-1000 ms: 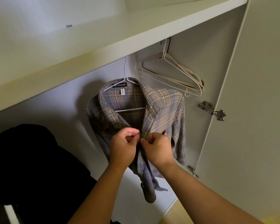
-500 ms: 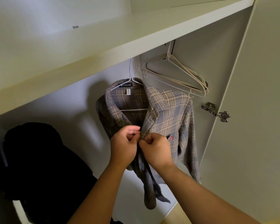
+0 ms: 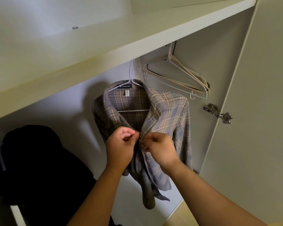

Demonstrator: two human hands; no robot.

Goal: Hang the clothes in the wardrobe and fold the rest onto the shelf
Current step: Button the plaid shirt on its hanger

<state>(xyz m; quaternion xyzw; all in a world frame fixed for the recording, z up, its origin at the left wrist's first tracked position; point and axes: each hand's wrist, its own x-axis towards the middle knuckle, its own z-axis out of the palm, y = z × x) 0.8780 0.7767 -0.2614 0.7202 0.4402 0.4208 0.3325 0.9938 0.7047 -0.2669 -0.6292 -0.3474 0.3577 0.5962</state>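
Our plaid shirt (image 3: 170, 115) hangs on a white hanger (image 3: 133, 110) under the shelf (image 3: 104, 51), hook top hidden. Left hand (image 3: 119, 148) and right hand (image 3: 159, 150) both pinch its front edges; whatever's between our fingertips is covered. Dark pile (image 3: 36, 160) at left, can't tell what.

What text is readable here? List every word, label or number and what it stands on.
"CAESAR": on the black brand label inside the collar of the plaid shirt.
Unreadable: the white tag below it, print too small.
Nothing else carries text.
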